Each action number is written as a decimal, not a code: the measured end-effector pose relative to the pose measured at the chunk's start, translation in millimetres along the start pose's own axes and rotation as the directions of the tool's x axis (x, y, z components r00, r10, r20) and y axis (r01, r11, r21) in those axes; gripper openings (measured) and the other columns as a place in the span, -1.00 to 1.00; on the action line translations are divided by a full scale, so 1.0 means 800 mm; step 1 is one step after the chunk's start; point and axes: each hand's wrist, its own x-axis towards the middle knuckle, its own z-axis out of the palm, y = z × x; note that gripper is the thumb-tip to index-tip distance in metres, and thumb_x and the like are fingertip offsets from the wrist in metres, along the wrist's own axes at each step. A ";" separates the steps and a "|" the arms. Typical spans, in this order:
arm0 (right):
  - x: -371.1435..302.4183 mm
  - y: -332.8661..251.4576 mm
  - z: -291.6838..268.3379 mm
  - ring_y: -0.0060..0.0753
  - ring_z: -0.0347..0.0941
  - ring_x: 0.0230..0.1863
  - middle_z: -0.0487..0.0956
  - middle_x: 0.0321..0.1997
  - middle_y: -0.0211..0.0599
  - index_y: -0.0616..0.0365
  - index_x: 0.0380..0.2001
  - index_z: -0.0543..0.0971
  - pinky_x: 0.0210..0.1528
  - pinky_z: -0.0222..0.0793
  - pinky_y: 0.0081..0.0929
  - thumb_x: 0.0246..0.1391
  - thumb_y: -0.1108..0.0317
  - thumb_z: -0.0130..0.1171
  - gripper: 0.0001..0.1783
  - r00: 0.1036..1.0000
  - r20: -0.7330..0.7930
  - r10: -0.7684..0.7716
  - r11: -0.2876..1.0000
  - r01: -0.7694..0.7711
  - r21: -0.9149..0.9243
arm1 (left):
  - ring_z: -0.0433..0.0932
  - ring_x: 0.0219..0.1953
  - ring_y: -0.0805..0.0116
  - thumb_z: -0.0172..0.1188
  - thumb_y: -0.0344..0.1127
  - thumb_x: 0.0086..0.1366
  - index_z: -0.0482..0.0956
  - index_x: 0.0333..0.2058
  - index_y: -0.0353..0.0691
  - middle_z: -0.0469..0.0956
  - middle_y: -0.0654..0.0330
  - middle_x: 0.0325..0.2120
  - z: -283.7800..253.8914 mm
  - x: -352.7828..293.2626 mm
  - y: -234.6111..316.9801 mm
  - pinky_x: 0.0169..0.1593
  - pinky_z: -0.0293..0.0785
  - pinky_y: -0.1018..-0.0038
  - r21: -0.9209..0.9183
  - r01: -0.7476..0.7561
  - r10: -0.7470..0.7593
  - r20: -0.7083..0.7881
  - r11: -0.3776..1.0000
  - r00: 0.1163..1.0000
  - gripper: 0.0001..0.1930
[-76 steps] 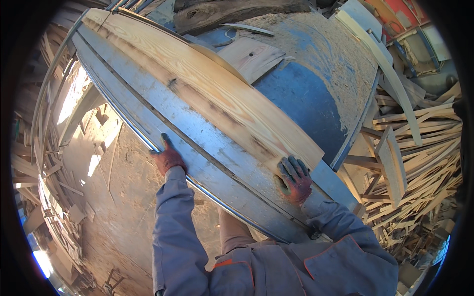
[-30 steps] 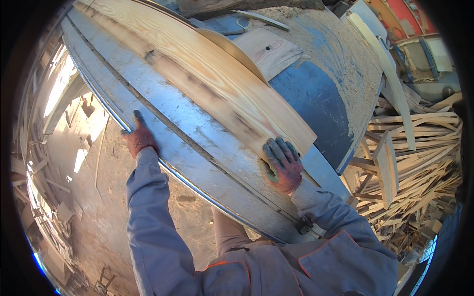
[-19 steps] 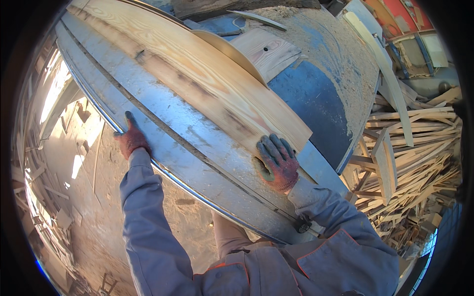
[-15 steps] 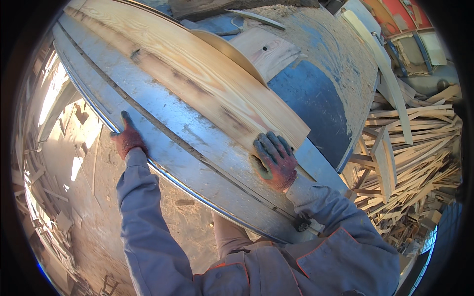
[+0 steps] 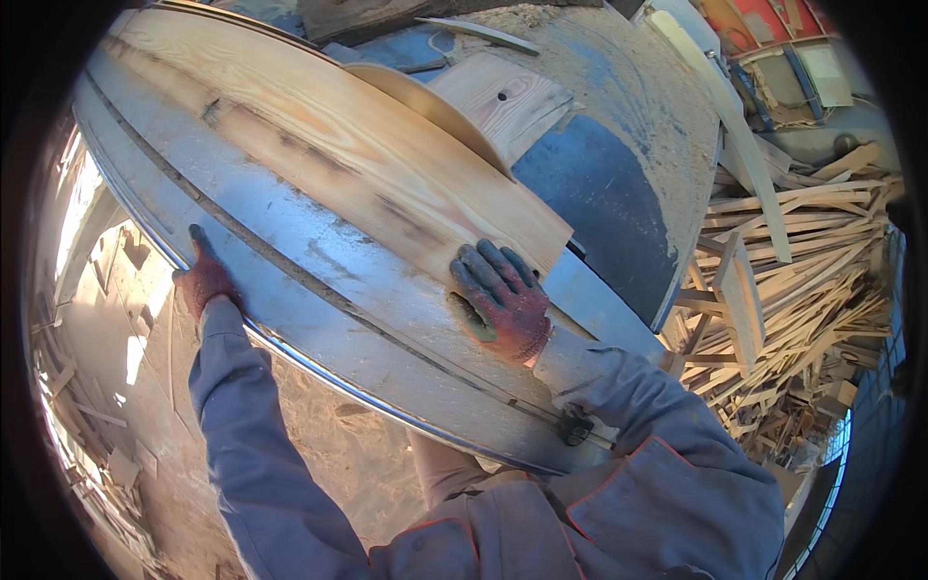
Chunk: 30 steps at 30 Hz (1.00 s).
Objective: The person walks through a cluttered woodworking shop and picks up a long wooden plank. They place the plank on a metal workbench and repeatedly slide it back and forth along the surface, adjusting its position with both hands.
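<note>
A long pale wooden board (image 5: 377, 155) lies flat along a metal saw table (image 5: 290, 251), beside the exposed rim of a round saw blade (image 5: 447, 108). My right hand (image 5: 505, 304), in a dusty red and dark glove, lies near the board's near right end. Its fingers are stretched and slightly spread over the wood, and its heel is over the metal. At the table's left edge is my gloved left hand (image 5: 208, 278). One digit points forward on the metal, while the others curl over the edge, their tips hidden.
A groove (image 5: 251, 237) runs the table's length to a dark knob (image 5: 574, 429). Beyond the blade, a knotted board (image 5: 498, 101) lies on a blue, sawdust-covered surface (image 5: 599, 184). Thin wood strips (image 5: 812, 280) are piled at the right; scraps (image 5: 106, 445) litter the left floor.
The board has slid toward the far left along the blade, with my right hand moving along on it. My left hand has shifted slightly forward on the table edge. The view has turned a little.
</note>
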 end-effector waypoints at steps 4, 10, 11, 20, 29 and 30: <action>0.009 -0.003 0.009 -0.05 0.47 0.39 0.58 0.32 -0.22 0.03 0.24 0.60 0.40 0.38 0.01 0.20 0.23 0.37 -0.46 1.000 0.001 0.001 1.000 -0.001 -0.018 | 0.52 0.30 -0.14 0.16 0.67 0.15 0.07 0.41 -0.64 0.46 -0.35 0.27 0.006 0.026 -0.003 0.34 0.42 0.22 -0.006 -0.013 0.013 -0.007 1.000 1.000 0.36; 0.025 -0.008 0.019 -0.03 0.49 0.36 0.60 0.30 -0.20 0.05 0.21 0.62 0.38 0.39 0.01 0.19 0.23 0.36 -0.48 0.998 -0.051 -0.023 1.000 0.022 -0.015 | 0.56 0.23 -0.09 0.16 0.73 0.07 0.14 0.33 -0.72 0.50 -0.34 0.22 0.019 0.079 -0.013 0.30 0.45 0.26 0.002 -0.100 0.099 0.060 0.995 0.993 0.42; 0.027 -0.009 0.020 -0.03 0.51 0.35 0.61 0.28 -0.19 0.05 0.20 0.63 0.37 0.41 0.00 0.17 0.22 0.39 -0.48 0.997 -0.070 -0.031 0.999 0.029 -0.026 | 0.60 0.17 -0.06 0.18 0.76 0.01 0.18 0.28 -0.78 0.54 -0.34 0.17 0.022 0.085 -0.012 0.27 0.48 0.27 -0.014 -0.084 0.085 0.013 0.996 0.996 0.46; 0.043 -0.016 0.030 -0.01 0.52 0.32 0.62 0.26 -0.18 0.08 0.18 0.63 0.35 0.43 0.02 0.17 0.25 0.36 -0.50 0.992 -0.113 -0.052 0.998 0.047 -0.048 | 0.64 0.10 -0.04 0.15 0.74 0.07 0.17 0.28 -0.79 0.58 -0.35 0.10 0.019 0.103 -0.009 0.23 0.50 0.31 -0.015 -0.068 0.068 -0.016 0.998 0.998 0.43; 0.047 -0.024 0.027 -0.05 0.48 0.37 0.57 0.33 -0.20 0.01 0.23 0.61 0.41 0.39 0.03 0.22 0.21 0.35 -0.49 1.000 -0.013 0.009 0.999 -0.010 -0.053 | 0.65 0.10 -0.14 0.19 0.64 0.15 0.10 0.34 -0.66 0.58 -0.34 0.08 0.008 0.078 -0.004 0.17 0.59 0.15 -0.096 -0.023 0.030 0.077 0.995 0.997 0.32; 0.050 -0.027 0.023 -0.06 0.47 0.38 0.56 0.34 -0.21 0.00 0.24 0.61 0.41 0.38 0.03 0.23 0.20 0.34 -0.49 1.000 -0.002 0.013 0.998 -0.013 -0.054 | 0.64 0.13 -0.15 0.16 0.57 0.24 0.03 0.40 -0.63 0.57 -0.34 0.13 0.003 0.076 0.002 0.20 0.55 0.13 -0.114 -0.021 0.031 0.082 0.993 0.996 0.27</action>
